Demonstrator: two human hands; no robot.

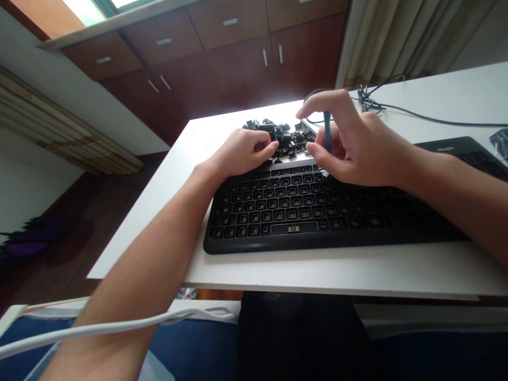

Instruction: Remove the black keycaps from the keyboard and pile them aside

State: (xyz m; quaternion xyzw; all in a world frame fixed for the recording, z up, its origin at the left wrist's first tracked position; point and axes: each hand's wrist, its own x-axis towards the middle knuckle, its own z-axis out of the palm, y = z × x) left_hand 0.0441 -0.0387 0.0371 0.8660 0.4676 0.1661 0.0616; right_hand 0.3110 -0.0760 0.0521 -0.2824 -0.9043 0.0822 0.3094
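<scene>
A black keyboard (301,211) with its keycaps removed lies on the white table (317,270). Behind it sits a pile of loose black keycaps (283,135). My left hand (242,153) rests at the keyboard's top edge, fingers curled against the pile, seemingly pinching a keycap. My right hand (349,140) is closed around a thin blue tool (327,135), held upright over the keyboard's top row.
A second black keyboard (472,151) lies to the right. Black cables (397,106) trail across the far table. A dark packet (500,142) sits at the right edge. Brown cabinets (222,58) stand behind. A white cable (119,325) crosses my lap.
</scene>
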